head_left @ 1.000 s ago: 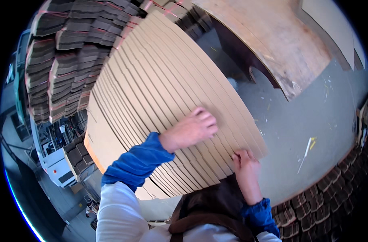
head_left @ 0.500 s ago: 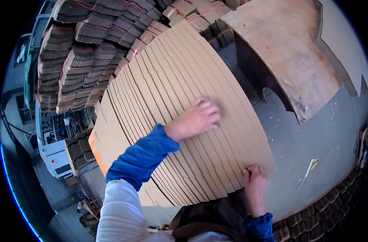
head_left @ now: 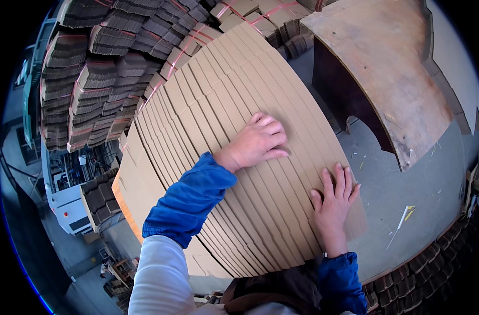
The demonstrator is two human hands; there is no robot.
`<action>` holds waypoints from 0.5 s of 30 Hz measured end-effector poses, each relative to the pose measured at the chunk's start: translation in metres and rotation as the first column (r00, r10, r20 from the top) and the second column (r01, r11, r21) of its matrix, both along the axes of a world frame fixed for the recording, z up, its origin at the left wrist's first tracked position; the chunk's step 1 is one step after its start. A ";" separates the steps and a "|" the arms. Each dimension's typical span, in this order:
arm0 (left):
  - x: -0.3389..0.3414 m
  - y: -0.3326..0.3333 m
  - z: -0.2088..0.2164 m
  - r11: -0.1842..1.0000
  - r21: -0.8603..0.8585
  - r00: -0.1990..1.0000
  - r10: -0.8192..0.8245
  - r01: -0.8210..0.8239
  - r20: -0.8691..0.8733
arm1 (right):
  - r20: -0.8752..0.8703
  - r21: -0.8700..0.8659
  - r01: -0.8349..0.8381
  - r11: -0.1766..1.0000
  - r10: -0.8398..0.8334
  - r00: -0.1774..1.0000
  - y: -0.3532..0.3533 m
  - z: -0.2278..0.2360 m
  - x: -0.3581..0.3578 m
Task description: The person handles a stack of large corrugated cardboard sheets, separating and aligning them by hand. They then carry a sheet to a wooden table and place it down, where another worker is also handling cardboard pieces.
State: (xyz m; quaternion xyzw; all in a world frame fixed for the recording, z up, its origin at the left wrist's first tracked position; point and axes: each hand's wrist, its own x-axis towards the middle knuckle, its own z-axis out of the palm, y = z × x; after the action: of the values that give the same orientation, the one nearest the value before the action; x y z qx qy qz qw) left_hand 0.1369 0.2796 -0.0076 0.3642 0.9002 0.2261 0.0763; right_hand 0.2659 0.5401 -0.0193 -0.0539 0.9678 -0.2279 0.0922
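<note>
A wide fan of overlapping brown cardboard sheets (head_left: 208, 113) spreads in front of me, their edges stepped like shingles. On top of it, near the middle, rests my left hand (head_left: 256, 139), its fingers bent and its thumb held apart. I see nothing gripped in it, though its fingertips are partly hidden. My right hand (head_left: 334, 202) lies flat on the right-hand sheet close to its outer edge, fingers spread. Both arms wear blue sleeve cuffs.
Bundled cardboard stacks (head_left: 105, 68) tied with pink straps stand far left. A worn wooden table (head_left: 381, 63) is at the far right. Machinery (head_left: 71, 202) stands at left, more stacked cardboard (head_left: 413, 278) at lower right. Scraps (head_left: 402, 220) lie on the grey floor.
My right hand has moved up from the sheets' near corner, its closed fingers now spread flat. My left hand stays near the middle, its thumb now stretched out. The view has shifted slightly.
</note>
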 end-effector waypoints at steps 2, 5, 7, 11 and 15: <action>0.000 -0.001 -0.001 1.000 0.015 1.000 0.001 -0.001 0.001 | 0.013 -0.006 0.004 1.000 -0.004 1.000 -0.001 0.001 0.000; 0.002 -0.003 -0.004 1.000 0.031 1.000 -0.003 0.003 -0.011 | 0.021 -0.013 0.008 1.000 -0.008 1.000 -0.003 0.003 0.000; 0.002 -0.004 -0.005 0.999 0.037 1.000 -0.006 0.007 -0.015 | 0.022 -0.017 0.009 1.000 -0.009 1.000 -0.003 0.004 0.000; -0.001 -0.004 -0.001 0.999 0.032 1.000 -0.019 0.018 0.023 | 0.031 -0.009 0.011 1.000 -0.010 0.999 -0.003 0.004 -0.001; -0.002 -0.004 -0.003 0.999 0.047 1.000 -0.015 0.015 -0.001 | 0.027 -0.006 0.007 1.000 -0.007 1.000 -0.003 0.005 -0.002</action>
State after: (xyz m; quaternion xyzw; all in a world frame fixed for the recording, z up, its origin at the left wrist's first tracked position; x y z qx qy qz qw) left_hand 0.1350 0.2751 -0.0108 0.3727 0.8919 0.2467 0.0691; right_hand 0.2640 0.5371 -0.0144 -0.0479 0.9659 -0.2319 0.1044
